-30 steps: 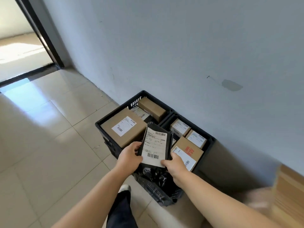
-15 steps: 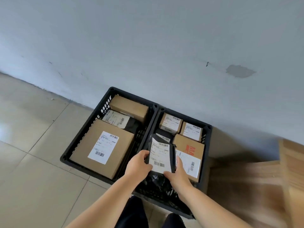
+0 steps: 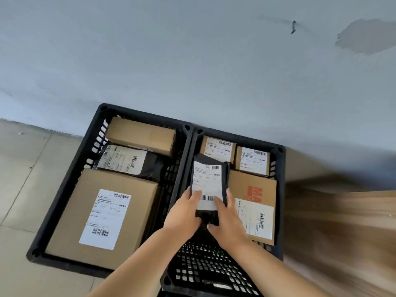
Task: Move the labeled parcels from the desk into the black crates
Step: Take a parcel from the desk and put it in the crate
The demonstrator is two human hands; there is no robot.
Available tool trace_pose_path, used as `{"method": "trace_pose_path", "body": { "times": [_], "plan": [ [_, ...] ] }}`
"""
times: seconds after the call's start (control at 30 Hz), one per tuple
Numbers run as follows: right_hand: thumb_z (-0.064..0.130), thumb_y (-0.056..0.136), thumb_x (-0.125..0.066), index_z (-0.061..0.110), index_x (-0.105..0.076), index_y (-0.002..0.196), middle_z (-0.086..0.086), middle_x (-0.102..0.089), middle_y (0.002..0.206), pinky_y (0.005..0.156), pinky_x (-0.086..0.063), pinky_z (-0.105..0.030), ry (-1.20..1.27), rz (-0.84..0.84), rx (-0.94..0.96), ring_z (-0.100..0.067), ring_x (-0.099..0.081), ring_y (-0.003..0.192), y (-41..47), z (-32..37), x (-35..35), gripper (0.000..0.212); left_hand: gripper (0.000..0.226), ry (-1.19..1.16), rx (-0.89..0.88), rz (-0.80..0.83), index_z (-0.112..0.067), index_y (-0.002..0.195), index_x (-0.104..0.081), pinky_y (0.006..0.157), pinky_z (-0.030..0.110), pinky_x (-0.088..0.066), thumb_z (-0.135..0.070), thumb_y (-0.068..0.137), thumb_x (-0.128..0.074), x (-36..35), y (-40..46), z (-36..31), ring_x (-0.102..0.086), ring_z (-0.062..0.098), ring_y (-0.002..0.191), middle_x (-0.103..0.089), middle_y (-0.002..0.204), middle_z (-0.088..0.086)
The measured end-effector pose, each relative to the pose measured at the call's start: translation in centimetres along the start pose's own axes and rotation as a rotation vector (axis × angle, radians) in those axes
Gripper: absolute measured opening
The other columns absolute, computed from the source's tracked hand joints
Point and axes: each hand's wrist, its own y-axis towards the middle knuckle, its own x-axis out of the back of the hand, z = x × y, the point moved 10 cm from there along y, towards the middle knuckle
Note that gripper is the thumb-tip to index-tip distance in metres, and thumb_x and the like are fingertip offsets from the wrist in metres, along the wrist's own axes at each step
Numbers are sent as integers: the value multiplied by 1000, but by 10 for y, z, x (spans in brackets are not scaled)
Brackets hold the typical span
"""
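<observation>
A black bag parcel with a white label (image 3: 209,179) is over the left half of the right black crate (image 3: 279,189). My left hand (image 3: 185,213) holds its lower left edge, thumb on the label. My right hand (image 3: 228,221) holds its lower right edge, thumb on the barcode. The right crate also holds two small labeled boxes (image 3: 252,160) at the back and a larger labeled box with red print (image 3: 255,202). The left black crate (image 3: 64,196) holds a large labeled box (image 3: 107,215), a black bag parcel (image 3: 128,160) and a plain box (image 3: 141,135).
Both crates stand side by side on the tiled floor (image 3: 21,179) against a grey wall (image 3: 192,61). The wooden desk (image 3: 342,232) shows blurred at the right. The right crate's near floor grid (image 3: 205,269) is bare.
My view has swung closer and more directly above the crates. Both hands have lowered the black bag parcel further into the right crate, beside the red-printed box.
</observation>
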Motion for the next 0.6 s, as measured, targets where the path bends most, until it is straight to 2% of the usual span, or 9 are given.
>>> {"method": "trace_pose_path", "body": {
  "times": [0.1,0.23,0.27,0.33,0.37,0.43,0.47,0.53,0.6],
  "plan": [
    [12,93,-56,20,-19,150,-2,26,157,108,-34,-28,-59,-17,23,-22,-9,148,10,-4,-6,68,73,126,-8,55,-26,149,-17,93,30,-49,-5,89,-53,-19,16,7,-31,23,137,9,160,2],
    [6,95,-50,17,-17,153,-3,23,159,113,-28,-27,-132,20,83,-21,-9,149,17,-10,-18,67,79,274,-58,84,-20,151,-11,96,29,-48,0,88,-56,-34,26,8,-23,22,140,23,157,5],
    [6,96,-49,17,-19,153,-3,21,159,114,-28,-28,-138,25,93,-21,-7,149,18,-12,-19,66,82,346,-79,74,-18,152,-7,105,29,-41,-2,88,-56,-35,28,7,-14,22,144,25,157,7],
    [9,95,-50,19,-21,152,-4,14,161,117,-24,-32,-209,15,96,-22,-2,149,21,-16,-17,64,85,553,-136,42,-14,152,3,120,36,-9,-10,91,-56,-36,33,3,11,27,147,27,155,14],
    [12,94,-53,20,-23,151,-6,10,161,119,-20,-35,-265,-8,100,-24,0,149,24,-17,-14,66,87,662,-165,38,-13,152,8,119,41,6,-16,92,-55,-37,37,0,21,30,145,28,154,17],
    [22,87,-65,22,-23,152,-11,6,161,121,-13,-46,-401,-44,81,-31,2,149,29,-21,-7,77,96,814,-185,66,-11,150,15,111,47,21,-27,91,-58,-41,49,0,30,35,140,28,153,22],
    [30,85,-68,23,-15,154,-14,12,159,120,-8,-52,-469,-44,50,-35,7,148,32,-27,-6,87,101,862,-181,88,-11,149,19,109,49,23,-31,89,-60,-43,57,1,31,38,139,28,152,24],
    [44,88,-62,23,20,147,-14,37,146,116,8,-57,-533,33,-55,-38,27,142,36,-49,-10,103,108,948,-165,151,-11,147,23,110,52,22,-37,86,-63,-48,72,4,27,42,140,27,151,27],
    [51,88,-59,25,34,134,-12,47,137,113,9,-59,-516,130,-163,-35,38,135,38,-66,-13,107,110,1009,-151,218,-11,147,24,112,53,19,-39,85,-63,-54,84,4,21,44,141,25,151,30]
  ]
}}
